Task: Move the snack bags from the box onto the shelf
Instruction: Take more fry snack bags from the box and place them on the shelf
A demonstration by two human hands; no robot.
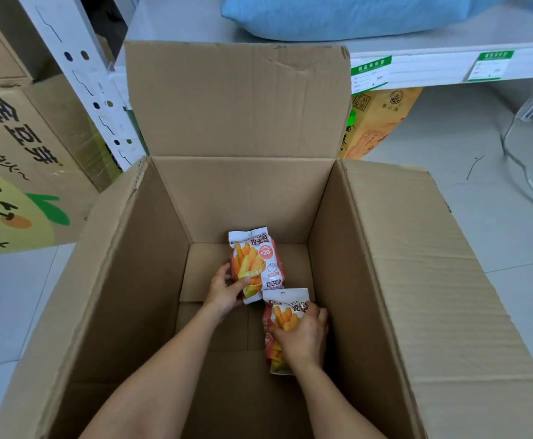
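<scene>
A large open cardboard box [331,210] stands on the floor with its flaps spread. Both my arms reach down into it. My left hand [225,288] grips the lower left of an orange and white snack bag [257,258] printed with fries. My right hand [303,335] is closed over a second, matching snack bag [279,312] that lies nearer to me. The two bags overlap slightly near the box's bottom. The white shelf [448,63] with green price labels runs behind the box at the upper right.
A light blue soft bundle [353,14] lies on the shelf top. An orange-brown carton [376,122] stands under the shelf. Printed cartons [21,147] are stacked at the left beside a white perforated upright [84,74]. A thin cable [524,175] trails over the tiled floor at right.
</scene>
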